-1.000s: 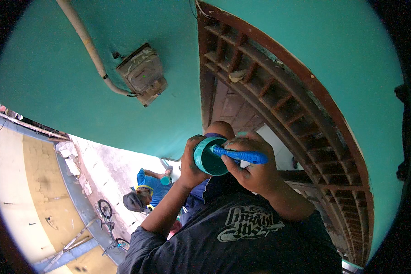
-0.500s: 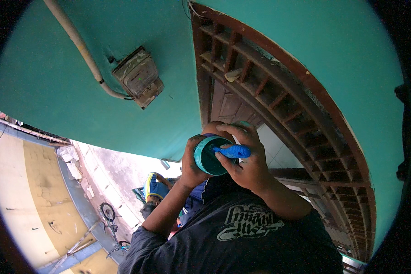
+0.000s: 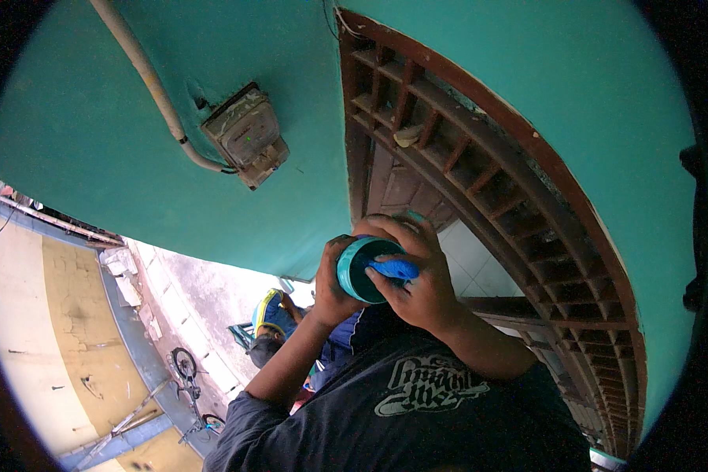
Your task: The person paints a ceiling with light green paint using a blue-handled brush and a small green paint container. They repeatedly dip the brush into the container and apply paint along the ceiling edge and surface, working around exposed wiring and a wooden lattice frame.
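A round teal container (image 3: 345,275) with dark teal paint inside is held in front of my chest. The fingers of my left hand (image 3: 330,285) wrap round its left side. A brush with a blue handle (image 3: 396,269) slants into the container's mouth, its lower end hidden inside. Thumb and fingers of my right hand (image 3: 431,287) are closed on that handle. Other fingers of the right hand reach over the container's far rim; whether they press on it I cannot tell.
A teal wall (image 3: 275,212) rises ahead, carrying a meter box (image 3: 248,138) and a pale pipe (image 3: 138,63). To the right stands a brown wooden frame with a lattice (image 3: 480,173). Below left, another person (image 3: 269,318) is near a bicycle (image 3: 187,374) beside a yellow and cream wall (image 3: 75,315).
The right hand and blue handle have shifted slightly left over the container, and less of the brush shows. The left hand still holds the container. The whole view has shifted a little.
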